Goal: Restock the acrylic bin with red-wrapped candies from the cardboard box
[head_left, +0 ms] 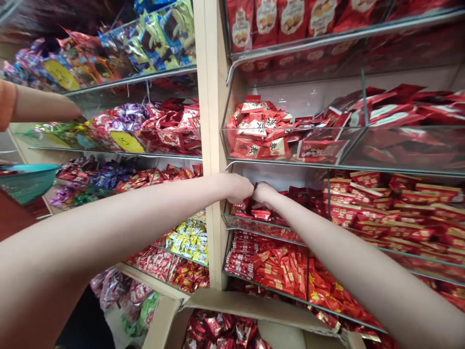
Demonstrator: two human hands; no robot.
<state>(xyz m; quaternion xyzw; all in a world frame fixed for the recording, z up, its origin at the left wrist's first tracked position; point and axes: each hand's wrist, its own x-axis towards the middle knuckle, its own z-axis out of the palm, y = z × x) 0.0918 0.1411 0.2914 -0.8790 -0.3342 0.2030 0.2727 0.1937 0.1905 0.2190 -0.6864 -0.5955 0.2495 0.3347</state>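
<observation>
Both of my arms reach into a shelf compartment right of the wooden upright. My left hand (pixel 239 188) is at the compartment's left end, its fingers curled together over dark red packets (pixel 261 214). Close beside it, my right hand (pixel 264 192) points down into the same compartment, fingers bent and partly hidden. Whatever either hand holds is too small or covered to make out. Below stands an open cardboard box (pixel 247 304) with red wrapped packets (pixel 218 332) inside.
A wooden upright (pixel 212 121) divides the shelves. Clear fronts edge the compartments of wrapped sweets, with yellow price tags (pixel 127 142) at left. Another person's arm (pixel 45 104) reaches into the left shelf, above a teal basket (pixel 29 182).
</observation>
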